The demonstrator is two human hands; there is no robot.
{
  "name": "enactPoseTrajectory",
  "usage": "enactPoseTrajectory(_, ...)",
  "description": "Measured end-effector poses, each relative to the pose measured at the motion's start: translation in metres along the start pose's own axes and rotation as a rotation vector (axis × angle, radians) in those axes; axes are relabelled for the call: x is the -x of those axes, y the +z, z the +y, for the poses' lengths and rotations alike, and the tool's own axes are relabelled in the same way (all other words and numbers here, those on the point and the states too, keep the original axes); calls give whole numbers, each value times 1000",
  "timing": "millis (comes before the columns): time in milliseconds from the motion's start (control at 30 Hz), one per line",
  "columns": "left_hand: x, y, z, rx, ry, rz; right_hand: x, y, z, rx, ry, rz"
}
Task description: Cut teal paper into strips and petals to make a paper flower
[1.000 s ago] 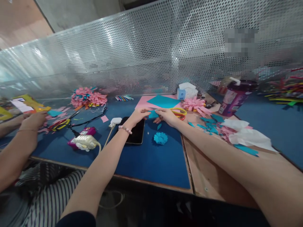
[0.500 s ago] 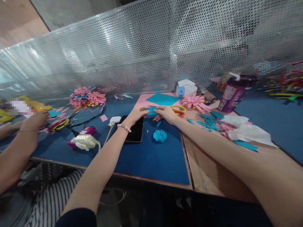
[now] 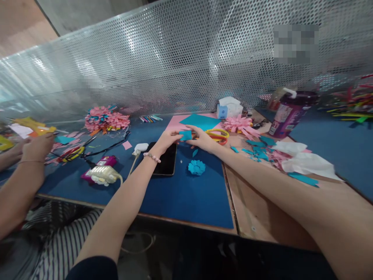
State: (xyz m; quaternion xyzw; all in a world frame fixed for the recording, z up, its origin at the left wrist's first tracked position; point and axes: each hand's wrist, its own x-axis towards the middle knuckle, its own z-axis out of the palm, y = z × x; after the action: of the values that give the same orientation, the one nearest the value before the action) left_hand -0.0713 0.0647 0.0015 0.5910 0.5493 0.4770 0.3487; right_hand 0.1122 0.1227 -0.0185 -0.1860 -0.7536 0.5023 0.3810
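With our left hand [image 3: 169,140] we pinch one blue paper [image 3: 185,135] above the table [image 3: 189,202], our right hand [image 3: 204,140] beside it, its grip hard to tell, and nearby lie one flower [image 3: 196,167], one tablet [image 3: 168,165], one pair of scissors [image 3: 225,133].

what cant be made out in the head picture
In the head view:
- blue paper: left edge partly covered by the left hand
- scissors by the right hand: blades mostly hidden behind it
- purple cup: print too small to read
- co-worker's arms: cut off by left edge
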Motion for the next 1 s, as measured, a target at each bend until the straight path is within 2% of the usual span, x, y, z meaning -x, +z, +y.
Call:
enactPoseTrajectory(167, 2, 1, 3, 4, 6, -17, 2, 1, -4, 59, -41, -6)
enactPoseTrajectory(500, 0, 0, 1, 45, 37, 11, 2, 3, -7, -87, 126, 75)
enactPoseTrajectory(667, 1, 2, 1, 117, 37, -3, 1, 2, -4, -139, 135, 85)
enactPoseTrajectory(867, 1, 2, 3, 128, 16, 64, 0, -2, 0, -152, 175, 66)
enactPoseTrajectory(1000, 3, 2, 5, 85, 13, 8, 0, -4, 3, -197, 166, 55)
